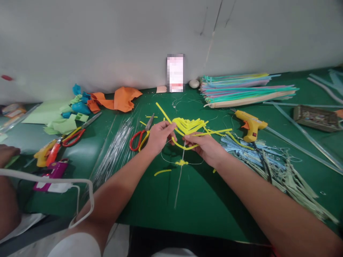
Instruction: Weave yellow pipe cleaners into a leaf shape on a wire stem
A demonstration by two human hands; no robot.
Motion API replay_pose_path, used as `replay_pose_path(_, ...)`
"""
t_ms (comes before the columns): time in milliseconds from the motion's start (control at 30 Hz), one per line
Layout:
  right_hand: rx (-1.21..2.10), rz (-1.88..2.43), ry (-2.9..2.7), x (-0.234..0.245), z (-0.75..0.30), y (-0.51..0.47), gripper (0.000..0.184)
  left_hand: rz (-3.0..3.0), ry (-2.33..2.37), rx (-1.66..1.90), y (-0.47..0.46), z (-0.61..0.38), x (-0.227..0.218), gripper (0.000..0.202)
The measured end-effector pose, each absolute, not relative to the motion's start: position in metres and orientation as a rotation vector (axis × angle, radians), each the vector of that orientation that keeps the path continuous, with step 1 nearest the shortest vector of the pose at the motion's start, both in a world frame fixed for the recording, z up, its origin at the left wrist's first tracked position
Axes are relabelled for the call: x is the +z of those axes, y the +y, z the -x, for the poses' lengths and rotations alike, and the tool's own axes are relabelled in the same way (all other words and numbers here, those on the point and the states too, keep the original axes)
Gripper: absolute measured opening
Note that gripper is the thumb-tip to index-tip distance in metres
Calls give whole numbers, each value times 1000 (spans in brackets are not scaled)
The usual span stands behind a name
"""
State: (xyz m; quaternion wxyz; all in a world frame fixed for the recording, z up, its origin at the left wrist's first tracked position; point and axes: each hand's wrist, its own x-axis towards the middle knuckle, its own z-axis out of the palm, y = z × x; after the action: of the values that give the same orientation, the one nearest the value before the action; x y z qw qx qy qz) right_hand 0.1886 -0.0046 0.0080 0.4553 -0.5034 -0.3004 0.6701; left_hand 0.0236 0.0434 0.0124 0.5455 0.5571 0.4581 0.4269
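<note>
My left hand point(158, 136) and my right hand point(205, 147) both pinch a bundle of yellow straws point(187, 125) folded into nested V shapes above the green table point(150, 200). The left fingers grip the bundle's left side, the right fingers its lower right. A thin wire point(179, 182) hangs down from the bundle toward me, with a small yellow knot point(181, 162) on it. A short yellow straw piece point(162, 172) lies on the table below my left hand.
Red-handled scissors point(138, 138) lie left of my hand, beside a sheaf of thin wires point(114, 152). A yellow glue gun point(251, 125) stands right. Coloured straws point(246, 90) are stacked at the back. Paper scraps point(80, 110), more scissors point(76, 135) and another person's hand point(7, 152) are at left.
</note>
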Motion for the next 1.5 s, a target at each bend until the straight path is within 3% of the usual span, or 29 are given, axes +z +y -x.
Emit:
replay_pose_path(700, 1586, 1175, -744, 6, -185, -4, 16, -1197, 876, 849, 50, -19, -3, 27)
replay_pose_path(1500, 1580, 1253, -786, -5, -189, 0, 20, -1367, 1030, 856, 50, -20, -5, 42)
